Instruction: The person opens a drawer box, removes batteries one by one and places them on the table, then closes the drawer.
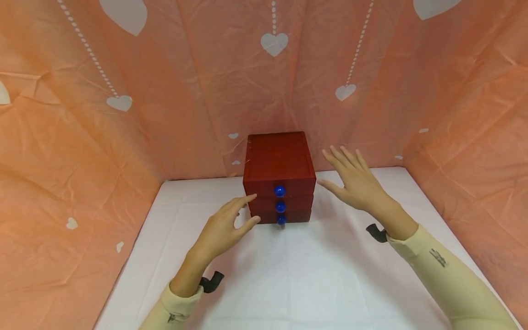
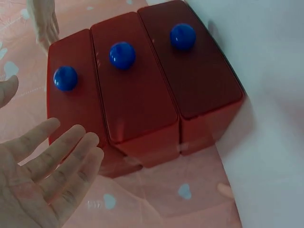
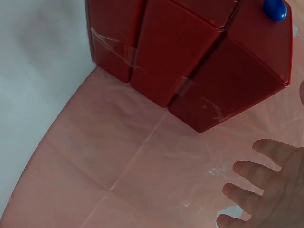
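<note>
A red three-drawer box stands on the white table against the back cloth, all its drawers closed. Each drawer front carries a round blue knob: the top knob, the middle knob and the bottom knob. My left hand is at the box's front left corner, fingers extended and thumb apart, holding nothing. Whether its fingertips touch the box I cannot tell. To the box's right my right hand is raised with spread fingers, also holding nothing. In the right wrist view, clear tape crosses the drawers' side.
Pink cloth with pale hearts forms the back and side walls round the white table. A small pale object, too indistinct to identify, lies beside the box in the left wrist view. Dark wrist mounts sit at both cuffs.
</note>
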A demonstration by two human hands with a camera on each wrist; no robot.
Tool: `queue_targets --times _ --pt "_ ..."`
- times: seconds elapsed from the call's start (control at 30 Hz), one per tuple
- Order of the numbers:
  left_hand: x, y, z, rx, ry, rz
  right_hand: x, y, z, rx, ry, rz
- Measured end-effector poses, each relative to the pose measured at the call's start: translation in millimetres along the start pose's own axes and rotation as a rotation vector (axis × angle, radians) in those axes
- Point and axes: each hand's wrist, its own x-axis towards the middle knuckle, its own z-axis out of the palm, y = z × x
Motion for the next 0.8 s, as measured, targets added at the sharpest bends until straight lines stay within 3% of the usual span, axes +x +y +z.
queue_targets --times 0.37,0.8 --pt "20.0 7.1 18.8 -0.193 0.006 0.028 20.7 -10 -2 0.051 -0.005 -0.035" --pt "36.2 14.8 33.6 -0.327 -0.058 -0.093 44.8 -22 -4 0.119 -0.093 -0.005"
